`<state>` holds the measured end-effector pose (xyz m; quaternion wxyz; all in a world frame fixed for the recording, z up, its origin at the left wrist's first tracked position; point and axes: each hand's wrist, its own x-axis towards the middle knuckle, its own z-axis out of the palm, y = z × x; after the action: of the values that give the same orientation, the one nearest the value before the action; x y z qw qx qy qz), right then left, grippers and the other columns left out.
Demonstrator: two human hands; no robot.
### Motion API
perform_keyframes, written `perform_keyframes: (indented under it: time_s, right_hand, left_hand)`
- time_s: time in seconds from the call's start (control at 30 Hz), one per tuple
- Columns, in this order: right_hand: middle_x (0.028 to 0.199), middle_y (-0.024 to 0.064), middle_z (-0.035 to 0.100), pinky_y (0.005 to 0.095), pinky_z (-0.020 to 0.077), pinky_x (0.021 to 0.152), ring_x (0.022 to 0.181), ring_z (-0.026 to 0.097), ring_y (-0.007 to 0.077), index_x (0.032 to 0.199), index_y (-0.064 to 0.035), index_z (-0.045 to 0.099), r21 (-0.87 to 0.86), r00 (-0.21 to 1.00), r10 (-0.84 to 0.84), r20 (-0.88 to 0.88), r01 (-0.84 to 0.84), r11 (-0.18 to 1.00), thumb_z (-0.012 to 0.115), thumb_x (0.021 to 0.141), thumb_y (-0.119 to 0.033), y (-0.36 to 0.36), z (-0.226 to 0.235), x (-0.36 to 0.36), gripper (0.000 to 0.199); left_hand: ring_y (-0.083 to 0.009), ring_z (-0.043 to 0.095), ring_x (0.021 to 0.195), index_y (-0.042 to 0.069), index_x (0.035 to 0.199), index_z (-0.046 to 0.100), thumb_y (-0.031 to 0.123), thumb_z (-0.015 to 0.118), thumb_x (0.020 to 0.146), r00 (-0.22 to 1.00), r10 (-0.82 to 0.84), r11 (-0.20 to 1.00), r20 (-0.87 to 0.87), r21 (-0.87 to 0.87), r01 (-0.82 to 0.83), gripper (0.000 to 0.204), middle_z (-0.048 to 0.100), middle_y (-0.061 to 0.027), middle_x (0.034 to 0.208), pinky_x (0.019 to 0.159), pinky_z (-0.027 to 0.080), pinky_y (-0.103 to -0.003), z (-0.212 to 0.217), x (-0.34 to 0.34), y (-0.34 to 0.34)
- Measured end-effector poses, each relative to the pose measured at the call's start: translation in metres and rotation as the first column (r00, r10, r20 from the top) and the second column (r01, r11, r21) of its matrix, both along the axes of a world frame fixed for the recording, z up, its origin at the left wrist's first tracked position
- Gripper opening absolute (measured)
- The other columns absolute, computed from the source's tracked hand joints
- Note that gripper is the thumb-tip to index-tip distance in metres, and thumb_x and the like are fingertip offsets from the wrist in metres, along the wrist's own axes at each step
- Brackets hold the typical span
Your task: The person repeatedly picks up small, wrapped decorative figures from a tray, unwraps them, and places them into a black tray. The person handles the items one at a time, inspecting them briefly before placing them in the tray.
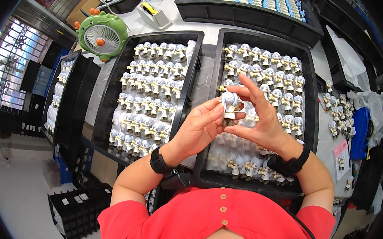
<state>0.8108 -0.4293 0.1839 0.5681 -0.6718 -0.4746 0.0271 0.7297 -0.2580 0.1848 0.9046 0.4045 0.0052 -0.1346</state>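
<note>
A small figurine (229,108) with pale hair, a white outfit and dark feet is held upright over the right-hand tray. My left hand (201,124) is closed on its left side, the thumb lying against it. From the other side, my right hand (265,123) curves around the figurine, with fingers at the head and the thumb by the feet; the index finger is raised. Beneath my hands, the right black tray (311,106) holds rows of matching figurines. A second black tray (156,37) on the left carries similar rows.
A green fan (101,36) and a tape dispenser (154,17) stand at the back left. Another black tray (249,17) with blue-and-white pieces lies behind. Loose figurines (339,113), a blue container (360,133) and a pink-and-white card (340,163) are on the right.
</note>
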Motion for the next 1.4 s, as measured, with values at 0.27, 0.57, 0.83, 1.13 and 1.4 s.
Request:
perform_keyframes:
  time_s: [0.27,0.57,0.83,1.13,1.4]
  right_hand:
    - [0.126,0.0155,0.054,0.0297,0.053,0.081,0.104,0.059,0.0221,0.145,-0.0099,0.025,0.016,0.996,-0.008,-0.086,0.01,1.0,0.083,0.064,-0.008,0.0008,-0.0026,-0.0011,0.1]
    - [0.117,0.0124,0.059,0.0292,0.0532,0.079,0.091,0.062,0.0187,0.143,-0.0109,0.03,0.024,0.995,-0.083,-0.051,0.084,0.996,0.085,0.063,-0.011,0.0015,-0.0032,-0.0023,0.097]
    - [0.113,0.0112,0.061,0.0304,0.0509,0.08,0.09,0.062,0.0181,0.142,-0.0112,0.032,0.009,0.993,-0.116,0.038,0.116,0.993,0.085,0.063,-0.014,-0.0001,0.0022,-0.0035,0.095]
    - [0.115,0.0079,0.062,0.0257,0.0441,0.074,0.086,0.059,0.0119,0.142,-0.0098,0.033,-0.024,0.988,-0.145,0.048,0.146,0.989,0.086,0.062,-0.015,-0.0034,0.0014,-0.0047,0.096]
    - [0.117,0.0097,0.061,0.0277,0.0468,0.079,0.09,0.059,0.0148,0.141,-0.0098,0.033,-0.005,0.993,-0.117,0.033,0.117,0.993,0.084,0.063,-0.011,-0.0031,0.0001,-0.0015,0.093]
  left_hand:
    - [-0.0187,0.053,0.116,0.0,0.134,0.038,0.03,0.051,0.096,1.0,0.005,1.0,0.008,0.014,-0.005,0.05,0.052,-0.0114,0.128,0.089,0.049,-0.032,-0.0016,0.0007,0.0009]
    - [-0.0179,0.053,0.117,0.001,0.135,0.038,0.028,0.048,0.098,1.0,0.012,0.999,0.006,-0.03,-0.011,0.046,0.053,-0.0086,0.126,0.091,0.048,-0.032,-0.0011,0.0028,0.0002]
    - [-0.0191,0.052,0.118,0.001,0.136,0.037,0.029,0.049,0.097,1.0,-0.009,0.999,0.03,-0.033,0.01,0.049,0.051,-0.0097,0.129,0.093,0.047,-0.032,-0.0007,0.0035,0.0011]
    - [-0.0202,0.05,0.119,-0.001,0.139,0.032,0.031,0.051,0.096,0.997,-0.061,0.997,0.045,-0.045,0.063,0.057,0.046,-0.0107,0.134,0.095,0.046,-0.033,-0.0001,0.0055,0.002]
    - [-0.0213,0.051,0.12,0.001,0.139,0.032,0.028,0.047,0.098,0.998,-0.044,0.996,0.036,-0.081,0.047,0.052,0.047,-0.0109,0.134,0.096,0.046,-0.034,0.0,0.0051,0.0021]
